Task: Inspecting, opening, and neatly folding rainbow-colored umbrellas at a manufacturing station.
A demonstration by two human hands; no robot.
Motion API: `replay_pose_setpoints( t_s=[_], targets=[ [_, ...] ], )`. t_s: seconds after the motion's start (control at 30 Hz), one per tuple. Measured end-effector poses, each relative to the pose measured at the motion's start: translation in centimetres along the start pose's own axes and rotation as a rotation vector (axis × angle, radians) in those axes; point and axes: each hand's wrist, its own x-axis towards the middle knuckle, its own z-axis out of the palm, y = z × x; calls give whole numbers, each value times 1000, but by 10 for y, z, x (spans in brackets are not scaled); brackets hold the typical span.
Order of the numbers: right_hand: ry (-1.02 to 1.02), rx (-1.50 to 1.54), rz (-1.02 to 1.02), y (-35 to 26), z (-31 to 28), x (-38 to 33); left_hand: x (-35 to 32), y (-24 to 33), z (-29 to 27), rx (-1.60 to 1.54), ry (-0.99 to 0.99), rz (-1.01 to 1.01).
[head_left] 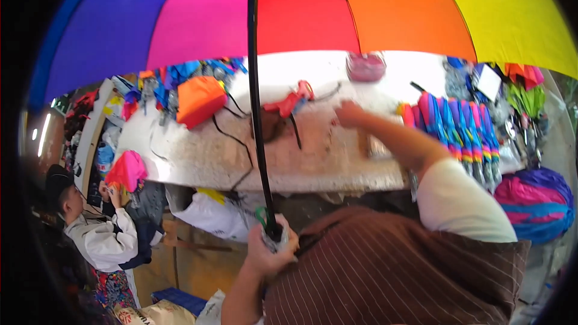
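An open umbrella (307, 9) with rainbow-coloured panels spreads across the top of the view. Its black shaft (255, 96) runs down to my left hand (272, 251), whose fingers wrap round the handle end, which has clear plastic on it and a green loop (261, 215) beside it. My right hand (349, 114) is stretched out over the worktable (337, 165), blurred, so its fingers are hard to read. Just left of it lies a small red and blue cloth piece (292, 102) with a dark strap. An orange-red cloth bundle (200, 101) rests farther left.
Several folded rainbow umbrellas (460, 126) are lined up at the table's right. Beyond my right hand sits a pinkish container (366, 67). A multicoloured bundle (536, 204) is at the far right. At left, another person (102, 235) handles a pink cloth (127, 170). White sacks (214, 213) hang below the table edge.
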Motion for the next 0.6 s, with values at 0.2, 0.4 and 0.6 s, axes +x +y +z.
replay_pose_setpoints(
  t_s=[0.2,0.4,0.6],
  targets=[
    [61,273,288,-8,15,-39,11,-1,8,-232,75,86],
    [410,188,383,-1,63,-30,30,-6,1,-258,50,149],
    [-114,347,291,-2,13,-30,31,1,0,-228,220,157]
  ],
)
